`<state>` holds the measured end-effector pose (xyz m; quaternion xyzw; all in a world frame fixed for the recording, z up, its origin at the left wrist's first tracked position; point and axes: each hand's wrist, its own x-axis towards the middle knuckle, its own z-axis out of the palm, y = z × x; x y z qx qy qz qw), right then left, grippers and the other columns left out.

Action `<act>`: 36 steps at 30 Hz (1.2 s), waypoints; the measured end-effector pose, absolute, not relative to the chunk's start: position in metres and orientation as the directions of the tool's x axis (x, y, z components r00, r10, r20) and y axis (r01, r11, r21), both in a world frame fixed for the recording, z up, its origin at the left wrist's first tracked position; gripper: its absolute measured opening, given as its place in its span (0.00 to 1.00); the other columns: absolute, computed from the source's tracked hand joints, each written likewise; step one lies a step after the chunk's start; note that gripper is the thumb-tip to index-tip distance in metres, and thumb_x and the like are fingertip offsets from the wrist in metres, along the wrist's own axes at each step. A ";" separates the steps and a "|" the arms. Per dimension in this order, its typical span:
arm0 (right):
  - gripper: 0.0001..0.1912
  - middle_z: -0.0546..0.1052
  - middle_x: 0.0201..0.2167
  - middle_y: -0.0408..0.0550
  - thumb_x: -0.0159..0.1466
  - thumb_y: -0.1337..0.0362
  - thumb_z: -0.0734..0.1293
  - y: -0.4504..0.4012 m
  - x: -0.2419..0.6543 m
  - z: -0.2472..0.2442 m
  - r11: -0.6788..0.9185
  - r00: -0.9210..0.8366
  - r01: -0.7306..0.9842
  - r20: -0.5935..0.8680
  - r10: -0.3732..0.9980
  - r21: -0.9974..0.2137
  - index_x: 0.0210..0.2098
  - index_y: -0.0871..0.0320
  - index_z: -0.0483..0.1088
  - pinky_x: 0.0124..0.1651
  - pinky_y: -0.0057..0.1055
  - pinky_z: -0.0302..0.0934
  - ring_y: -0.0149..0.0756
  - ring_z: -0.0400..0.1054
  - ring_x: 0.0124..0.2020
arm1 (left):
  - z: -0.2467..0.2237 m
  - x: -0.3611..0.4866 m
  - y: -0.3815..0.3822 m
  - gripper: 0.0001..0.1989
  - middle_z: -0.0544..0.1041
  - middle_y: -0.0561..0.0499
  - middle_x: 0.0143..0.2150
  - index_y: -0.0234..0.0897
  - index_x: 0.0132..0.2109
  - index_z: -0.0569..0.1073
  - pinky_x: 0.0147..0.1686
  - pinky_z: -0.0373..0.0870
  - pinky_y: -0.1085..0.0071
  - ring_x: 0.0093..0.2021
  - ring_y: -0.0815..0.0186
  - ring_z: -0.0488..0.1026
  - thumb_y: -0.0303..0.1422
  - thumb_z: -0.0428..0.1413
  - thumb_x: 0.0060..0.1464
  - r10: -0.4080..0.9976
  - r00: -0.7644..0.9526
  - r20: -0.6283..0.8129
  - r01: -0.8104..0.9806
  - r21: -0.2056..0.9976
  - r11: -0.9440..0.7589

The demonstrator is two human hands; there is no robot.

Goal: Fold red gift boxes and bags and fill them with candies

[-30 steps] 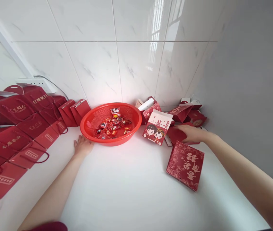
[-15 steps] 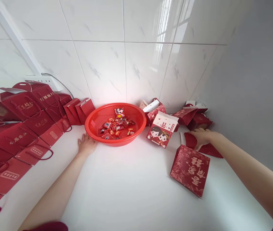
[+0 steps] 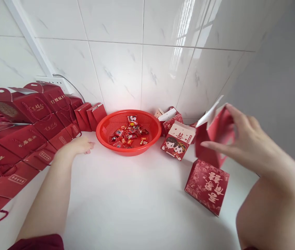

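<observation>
Over a white table (image 3: 126, 201), right hand (image 3: 251, 146) gripping a red box (image 3: 215, 133).
Left hand (image 3: 78, 145) loosely open near a basket (image 3: 129, 151); the box's pale flap (image 3: 211, 113) raised.

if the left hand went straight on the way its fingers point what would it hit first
Most likely the near left side of the basket, just ahead of the left hand. Depth is hard to judge, so it might instead slide past the basket's near side.
</observation>
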<state>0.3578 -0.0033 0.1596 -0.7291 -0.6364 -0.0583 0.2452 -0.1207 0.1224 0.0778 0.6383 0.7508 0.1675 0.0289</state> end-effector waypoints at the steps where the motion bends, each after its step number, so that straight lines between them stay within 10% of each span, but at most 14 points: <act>1: 0.61 0.63 0.61 0.64 0.50 0.33 0.71 -0.007 0.330 0.158 0.013 0.128 0.942 0.393 0.910 -0.336 0.72 0.47 0.40 0.47 0.54 0.67 0.63 0.68 0.53 | 0.096 -0.120 0.111 0.24 0.77 0.48 0.27 0.31 0.32 0.77 0.37 0.72 0.64 0.32 0.59 0.76 0.46 0.49 0.64 0.970 -0.186 0.158 0.948 0.289 0.135; 7: 0.65 0.58 0.64 0.62 0.51 0.41 0.73 0.003 0.204 0.106 0.210 -0.133 0.842 0.186 0.974 -0.496 0.73 0.48 0.29 0.48 0.51 0.69 0.62 0.64 0.59 | 0.167 -0.054 0.037 0.21 0.82 0.53 0.45 0.46 0.48 0.79 0.39 0.71 0.69 0.43 0.57 0.78 0.53 0.53 0.58 0.970 0.208 0.123 0.799 0.551 -0.242; 11: 0.65 0.61 0.62 0.60 0.51 0.39 0.72 0.006 0.195 0.093 0.233 -0.219 0.842 0.088 0.972 -0.486 0.73 0.47 0.29 0.47 0.52 0.70 0.60 0.70 0.51 | 0.153 -0.013 0.024 0.16 0.77 0.54 0.29 0.41 0.34 0.78 0.27 0.61 0.73 0.28 0.66 0.71 0.47 0.55 0.58 0.847 0.532 0.017 0.721 0.515 -0.463; 16: 0.43 0.65 0.59 0.55 0.63 0.40 0.64 0.002 0.230 0.104 0.322 -0.318 0.798 0.099 0.943 -0.508 0.71 0.43 0.45 0.40 0.48 0.71 0.49 0.74 0.43 | 0.133 -0.010 0.036 0.23 0.56 0.56 0.20 0.36 0.23 0.60 0.22 0.46 0.70 0.21 0.72 0.51 0.42 0.49 0.64 0.841 0.541 0.022 0.739 0.465 -0.487; 23: 0.11 0.66 0.56 0.49 0.70 0.65 0.62 0.004 0.250 0.109 0.605 -0.462 0.615 0.391 0.796 -0.505 0.51 0.50 0.69 0.52 0.37 0.67 0.37 0.70 0.50 | 0.136 -0.012 0.041 0.17 0.68 0.57 0.25 0.38 0.29 0.71 0.30 0.56 0.73 0.28 0.71 0.62 0.37 0.49 0.66 0.793 0.588 0.161 0.660 0.471 -0.585; 31: 0.10 0.75 0.47 0.47 0.71 0.70 0.60 0.009 0.246 0.105 0.672 -0.543 0.544 0.401 0.738 -0.502 0.45 0.54 0.72 0.46 0.33 0.67 0.35 0.72 0.43 | 0.130 -0.008 0.043 0.17 0.67 0.58 0.24 0.38 0.28 0.70 0.24 0.53 0.73 0.24 0.72 0.60 0.41 0.52 0.63 0.814 0.580 -0.032 0.656 0.611 -0.444; 36: 0.10 0.79 0.41 0.44 0.69 0.72 0.63 0.008 0.246 0.101 0.601 -0.496 0.573 0.348 0.795 -0.557 0.44 0.53 0.72 0.41 0.32 0.67 0.34 0.73 0.38 | 0.122 0.000 0.038 0.09 0.75 0.59 0.34 0.44 0.46 0.67 0.27 0.64 0.75 0.27 0.72 0.70 0.37 0.57 0.60 0.862 0.505 0.040 0.634 0.660 -0.403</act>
